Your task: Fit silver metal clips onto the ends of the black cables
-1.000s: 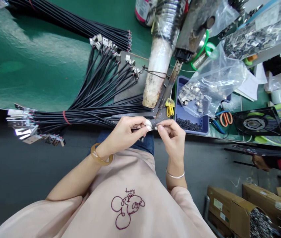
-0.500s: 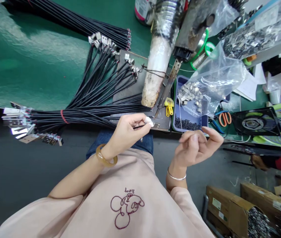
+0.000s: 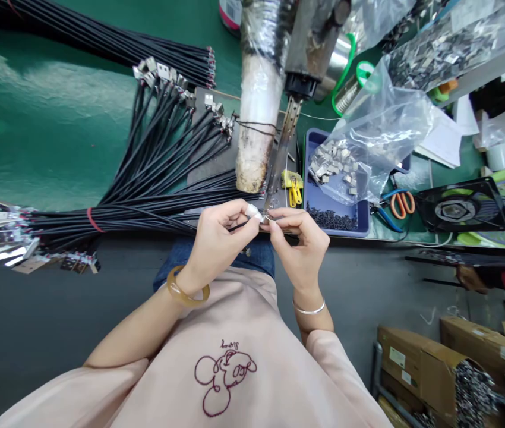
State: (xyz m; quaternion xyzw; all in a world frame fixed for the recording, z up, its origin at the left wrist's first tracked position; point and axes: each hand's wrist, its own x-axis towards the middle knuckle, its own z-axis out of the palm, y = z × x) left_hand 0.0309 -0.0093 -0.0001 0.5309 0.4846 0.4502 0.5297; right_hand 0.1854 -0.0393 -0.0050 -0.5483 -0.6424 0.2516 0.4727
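Observation:
My left hand point(image 3: 223, 235) is closed in a pinch on the end of a black cable; one fingertip has a white wrap. My right hand point(image 3: 301, 241) meets it fingertip to fingertip, pinching a thin solder wire point(image 3: 286, 178). The joined tips largely hide the cable end. Just beyond the fingers, the soldering iron point(image 3: 289, 122) points down with its tip close to them. Left of my hands lies a bundle of black cables point(image 3: 158, 208) tied with a red band, metal connectors at its far left end.
A wrapped white tube point(image 3: 259, 113) hangs beside the iron. On the right are a yellow clip point(image 3: 294, 189), a blue tray point(image 3: 363, 223) with metal shells and small black parts, orange-handled pliers point(image 3: 401, 204), a solder spool point(image 3: 353, 89) and a black fan point(image 3: 457, 208). Cartons point(image 3: 413, 356) stand below.
My right hand has moved left, from in front of the tray to my left hand's fingertips, bringing the wire along. My left hand keeps the cable. The view has shifted slightly right.

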